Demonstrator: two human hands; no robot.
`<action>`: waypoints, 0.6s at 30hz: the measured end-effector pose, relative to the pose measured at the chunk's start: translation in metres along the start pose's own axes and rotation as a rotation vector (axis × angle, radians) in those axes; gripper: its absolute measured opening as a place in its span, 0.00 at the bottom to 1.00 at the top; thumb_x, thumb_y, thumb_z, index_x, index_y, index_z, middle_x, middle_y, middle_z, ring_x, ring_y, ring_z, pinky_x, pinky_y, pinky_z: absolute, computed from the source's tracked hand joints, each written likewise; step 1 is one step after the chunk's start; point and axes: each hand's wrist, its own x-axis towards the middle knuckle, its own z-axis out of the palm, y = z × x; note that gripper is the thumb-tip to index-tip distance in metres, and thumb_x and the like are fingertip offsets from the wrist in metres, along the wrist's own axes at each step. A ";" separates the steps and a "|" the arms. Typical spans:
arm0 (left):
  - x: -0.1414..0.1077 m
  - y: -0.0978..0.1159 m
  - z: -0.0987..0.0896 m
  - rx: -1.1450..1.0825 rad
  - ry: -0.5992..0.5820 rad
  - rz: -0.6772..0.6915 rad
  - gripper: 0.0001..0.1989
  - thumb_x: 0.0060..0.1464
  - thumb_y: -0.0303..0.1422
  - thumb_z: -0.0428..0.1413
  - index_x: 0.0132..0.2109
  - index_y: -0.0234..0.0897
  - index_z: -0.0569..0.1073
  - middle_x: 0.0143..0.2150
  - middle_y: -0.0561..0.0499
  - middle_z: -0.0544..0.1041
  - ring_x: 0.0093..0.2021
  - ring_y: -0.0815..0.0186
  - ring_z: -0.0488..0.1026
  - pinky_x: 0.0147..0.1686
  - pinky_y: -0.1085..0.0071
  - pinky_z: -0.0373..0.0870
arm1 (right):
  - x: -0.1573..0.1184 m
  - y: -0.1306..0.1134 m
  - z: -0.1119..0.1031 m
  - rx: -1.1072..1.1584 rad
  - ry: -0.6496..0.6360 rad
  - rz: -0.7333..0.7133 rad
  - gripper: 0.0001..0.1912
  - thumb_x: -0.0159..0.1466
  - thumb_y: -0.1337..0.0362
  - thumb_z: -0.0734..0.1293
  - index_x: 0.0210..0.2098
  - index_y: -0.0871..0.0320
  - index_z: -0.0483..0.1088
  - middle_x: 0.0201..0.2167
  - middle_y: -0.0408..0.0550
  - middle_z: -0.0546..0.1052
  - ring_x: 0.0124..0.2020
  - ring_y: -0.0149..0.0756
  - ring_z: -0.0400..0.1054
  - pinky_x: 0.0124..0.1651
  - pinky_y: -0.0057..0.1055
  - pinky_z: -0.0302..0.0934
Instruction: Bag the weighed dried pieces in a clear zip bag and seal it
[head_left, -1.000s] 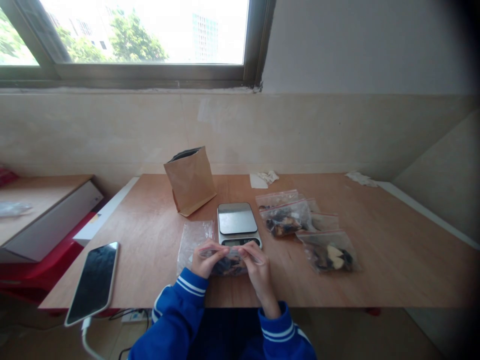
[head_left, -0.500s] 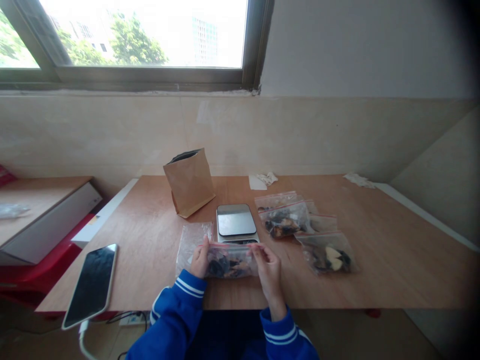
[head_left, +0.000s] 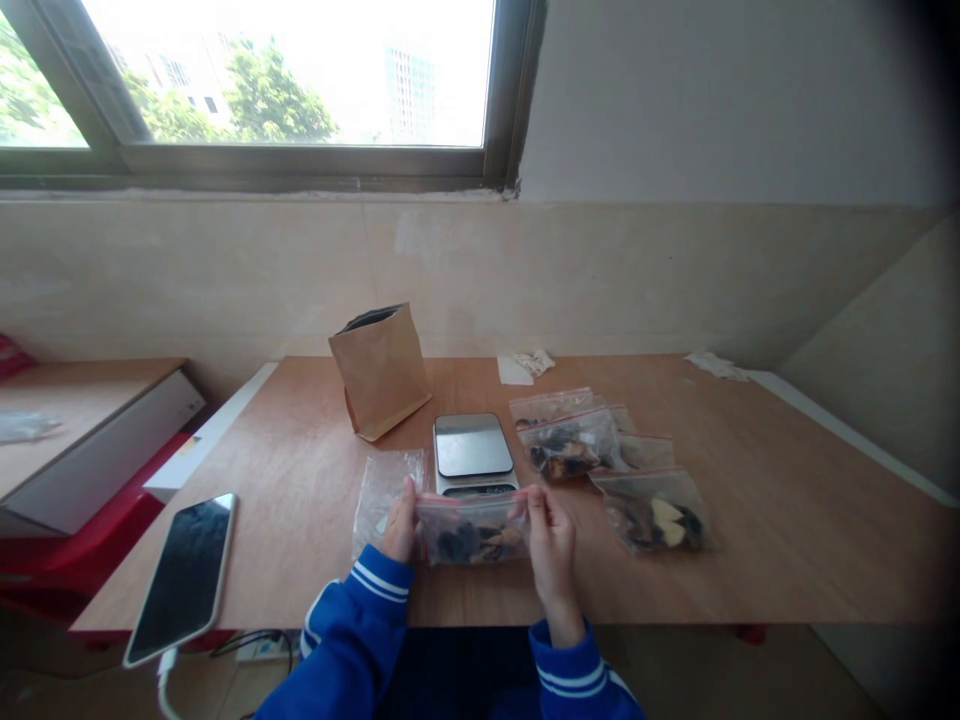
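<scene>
With the left hand (head_left: 400,522) and right hand (head_left: 551,535) pinching the filled zip bag (head_left: 472,528) by its top corners, press evenly along the seal.

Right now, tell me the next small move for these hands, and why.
Probably lay the filled zip bag beside the filled bags on the right: left hand and right hand pinch its top corners, and the scale is bare.

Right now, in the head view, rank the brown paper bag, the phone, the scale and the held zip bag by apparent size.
1. Phone, though nearness to the camera inflates it.
2. Brown paper bag.
3. Held zip bag and scale look alike; I won't rank them.
</scene>
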 end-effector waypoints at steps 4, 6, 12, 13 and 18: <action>0.002 0.000 -0.003 -0.216 0.016 -0.081 0.35 0.60 0.53 0.37 0.28 0.34 0.79 0.24 0.45 0.77 0.25 0.64 0.72 0.29 0.66 0.69 | 0.030 -0.008 -0.040 -0.129 0.211 -0.079 0.24 0.62 0.43 0.59 0.26 0.58 0.66 0.17 0.40 0.66 0.20 0.30 0.60 0.28 0.26 0.56; 0.002 0.002 -0.003 -0.221 -0.006 -0.077 0.34 0.60 0.53 0.39 0.28 0.34 0.79 0.24 0.45 0.77 0.26 0.64 0.71 0.29 0.67 0.68 | 0.052 -0.013 -0.064 -0.217 0.227 -0.070 0.26 0.62 0.42 0.58 0.29 0.59 0.68 0.17 0.40 0.66 0.19 0.30 0.59 0.26 0.27 0.54; 0.000 0.014 -0.001 0.026 0.110 0.070 0.26 0.60 0.48 0.42 0.35 0.35 0.78 0.31 0.46 0.76 0.31 0.65 0.70 0.35 0.68 0.67 | 0.098 -0.020 -0.093 -0.629 0.327 -0.259 0.29 0.62 0.45 0.59 0.45 0.66 0.69 0.35 0.60 0.74 0.38 0.47 0.68 0.41 0.41 0.60; 0.001 0.016 -0.003 0.077 0.194 0.097 0.23 0.60 0.47 0.44 0.39 0.35 0.77 0.35 0.46 0.75 0.33 0.65 0.70 0.36 0.67 0.67 | 0.097 -0.020 -0.090 -0.708 0.393 -0.334 0.29 0.62 0.47 0.60 0.49 0.67 0.67 0.42 0.66 0.72 0.46 0.52 0.65 0.45 0.46 0.59; 0.019 0.016 -0.035 0.353 0.655 0.111 0.27 0.53 0.43 0.55 0.56 0.35 0.64 0.55 0.40 0.65 0.47 0.58 0.68 0.44 0.60 0.68 | 0.068 -0.004 -0.069 -0.917 0.326 -0.595 0.23 0.65 0.58 0.57 0.56 0.62 0.62 0.58 0.65 0.60 0.60 0.54 0.53 0.57 0.53 0.52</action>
